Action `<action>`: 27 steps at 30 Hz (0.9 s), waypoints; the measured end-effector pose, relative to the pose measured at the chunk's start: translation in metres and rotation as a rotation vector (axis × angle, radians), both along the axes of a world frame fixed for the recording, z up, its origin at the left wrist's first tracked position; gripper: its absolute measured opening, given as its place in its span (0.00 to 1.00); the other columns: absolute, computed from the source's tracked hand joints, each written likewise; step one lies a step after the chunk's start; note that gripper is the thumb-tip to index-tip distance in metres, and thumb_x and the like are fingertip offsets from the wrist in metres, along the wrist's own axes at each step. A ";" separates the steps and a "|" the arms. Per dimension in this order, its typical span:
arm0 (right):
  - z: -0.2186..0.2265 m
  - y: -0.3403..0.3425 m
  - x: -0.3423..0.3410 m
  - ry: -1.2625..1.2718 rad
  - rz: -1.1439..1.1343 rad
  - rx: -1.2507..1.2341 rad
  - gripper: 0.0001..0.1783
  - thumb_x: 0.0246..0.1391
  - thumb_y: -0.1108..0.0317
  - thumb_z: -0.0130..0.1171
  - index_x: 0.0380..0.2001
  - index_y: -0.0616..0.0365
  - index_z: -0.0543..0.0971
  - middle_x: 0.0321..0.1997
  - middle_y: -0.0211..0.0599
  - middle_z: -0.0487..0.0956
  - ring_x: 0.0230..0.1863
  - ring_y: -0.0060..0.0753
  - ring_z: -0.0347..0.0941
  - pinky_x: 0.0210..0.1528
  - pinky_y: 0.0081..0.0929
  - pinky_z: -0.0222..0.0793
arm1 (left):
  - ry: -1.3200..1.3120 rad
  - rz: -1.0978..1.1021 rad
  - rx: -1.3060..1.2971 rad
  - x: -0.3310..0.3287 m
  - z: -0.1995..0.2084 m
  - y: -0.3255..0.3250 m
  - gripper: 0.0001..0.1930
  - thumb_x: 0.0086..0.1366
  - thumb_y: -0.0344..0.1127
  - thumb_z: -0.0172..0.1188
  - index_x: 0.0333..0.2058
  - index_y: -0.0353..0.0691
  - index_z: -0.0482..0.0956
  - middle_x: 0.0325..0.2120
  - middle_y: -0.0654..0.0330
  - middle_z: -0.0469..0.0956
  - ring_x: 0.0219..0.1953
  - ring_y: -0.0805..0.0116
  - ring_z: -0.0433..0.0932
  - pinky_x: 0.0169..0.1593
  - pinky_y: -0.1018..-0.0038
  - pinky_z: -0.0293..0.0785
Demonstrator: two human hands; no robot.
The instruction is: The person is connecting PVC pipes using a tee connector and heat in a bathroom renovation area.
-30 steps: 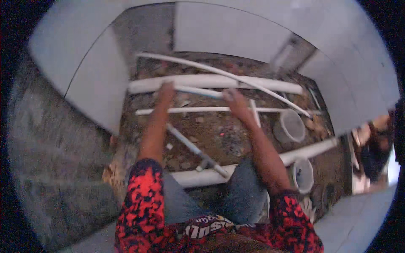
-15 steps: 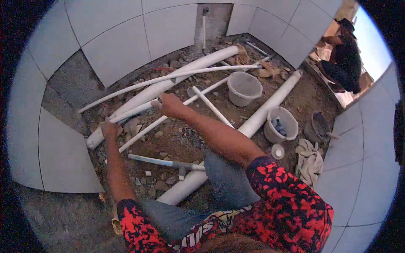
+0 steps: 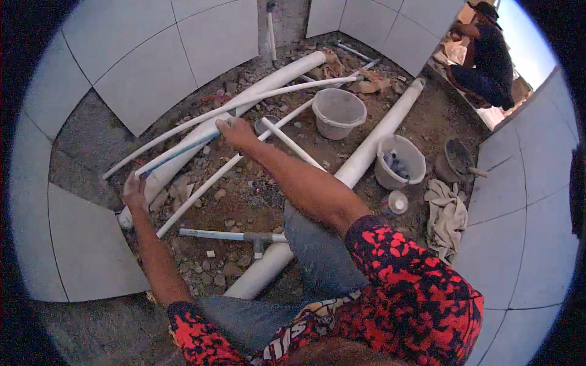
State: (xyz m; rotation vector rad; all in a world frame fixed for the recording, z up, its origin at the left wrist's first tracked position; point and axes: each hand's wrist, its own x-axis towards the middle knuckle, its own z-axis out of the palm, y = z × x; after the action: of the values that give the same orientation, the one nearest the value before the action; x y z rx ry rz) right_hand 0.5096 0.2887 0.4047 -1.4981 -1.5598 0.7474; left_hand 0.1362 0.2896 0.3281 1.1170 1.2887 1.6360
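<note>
A short white PVC pipe [image 3: 178, 152] with a blue stripe along it slants between my two hands, above a thick white drain pipe [image 3: 278, 75]. My left hand [image 3: 135, 191] holds its near left end, fingers around it. Around the far right end, my right hand [image 3: 235, 132] is closed. Something small and dark shows just past the right fingers; I cannot make out what it is. In front of my knees lies another thin pipe [image 3: 207, 233] joined to a grey tee fitting [image 3: 259, 238].
Long thin pipes [image 3: 201, 118] cross the rubble. A second thick pipe [image 3: 381, 134] runs diagonally under my leg. To the right are an empty-looking bucket [image 3: 337, 125], a bucket [image 3: 389, 180] with grey fittings, a jar [image 3: 397, 202] and a rag [image 3: 444, 213]. Another person [image 3: 489, 61] crouches outside.
The view has shifted slightly. The held pipe now shows its blue stripe towards me, and my left fingers have changed position at its end.
</note>
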 end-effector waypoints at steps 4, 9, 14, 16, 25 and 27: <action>0.034 -0.023 -0.052 -0.117 0.228 0.229 0.31 0.52 0.44 0.49 0.30 0.67 0.76 0.32 0.57 0.76 0.38 0.52 0.73 0.42 0.43 0.65 | -0.182 0.102 0.029 -0.085 0.014 -0.018 0.20 0.62 0.36 0.55 0.50 0.33 0.67 0.43 0.57 0.70 0.44 0.66 0.70 0.48 0.72 0.71; 0.030 -0.017 -0.053 -0.160 0.283 0.044 0.29 0.51 0.43 0.51 0.33 0.65 0.76 0.35 0.55 0.76 0.38 0.53 0.73 0.43 0.44 0.65 | -0.128 0.172 0.109 -0.077 0.012 -0.012 0.18 0.61 0.36 0.57 0.48 0.35 0.69 0.41 0.58 0.71 0.42 0.66 0.71 0.46 0.73 0.71; 0.015 -0.022 -0.038 -0.152 0.324 0.117 0.26 0.48 0.49 0.58 0.39 0.63 0.74 0.36 0.55 0.76 0.40 0.54 0.73 0.44 0.44 0.66 | -0.265 0.299 -0.190 -0.024 -0.004 -0.009 0.16 0.59 0.35 0.59 0.44 0.35 0.72 0.38 0.58 0.73 0.40 0.65 0.72 0.42 0.71 0.73; 0.003 -0.021 -0.014 -0.218 0.286 0.091 0.23 0.45 0.57 0.62 0.39 0.64 0.73 0.36 0.55 0.76 0.41 0.54 0.73 0.44 0.43 0.67 | -0.335 0.316 -0.359 0.018 -0.032 0.007 0.14 0.59 0.35 0.59 0.42 0.36 0.73 0.37 0.58 0.73 0.38 0.65 0.73 0.39 0.70 0.74; 0.041 -0.032 -0.063 -0.165 0.248 0.163 0.23 0.42 0.55 0.65 0.33 0.64 0.73 0.31 0.52 0.77 0.36 0.53 0.74 0.39 0.41 0.69 | 1.455 0.120 -0.413 -0.132 -0.072 0.039 0.18 0.59 0.44 0.55 0.43 0.36 0.73 0.37 0.52 0.76 0.37 0.57 0.75 0.38 0.66 0.72; 0.004 -0.021 -0.020 -0.232 0.182 0.163 0.23 0.41 0.54 0.65 0.32 0.64 0.74 0.30 0.52 0.77 0.35 0.53 0.74 0.39 0.41 0.69 | 0.817 -0.005 -0.736 -0.040 -0.108 0.071 0.20 0.60 0.45 0.53 0.46 0.37 0.71 0.38 0.50 0.76 0.39 0.55 0.75 0.42 0.63 0.70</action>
State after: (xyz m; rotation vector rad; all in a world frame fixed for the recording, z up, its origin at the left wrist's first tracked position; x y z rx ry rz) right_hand 0.4900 0.2676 0.4087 -1.3729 -1.9037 0.5466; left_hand 0.0961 0.3611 0.2197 1.3131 2.1433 0.5331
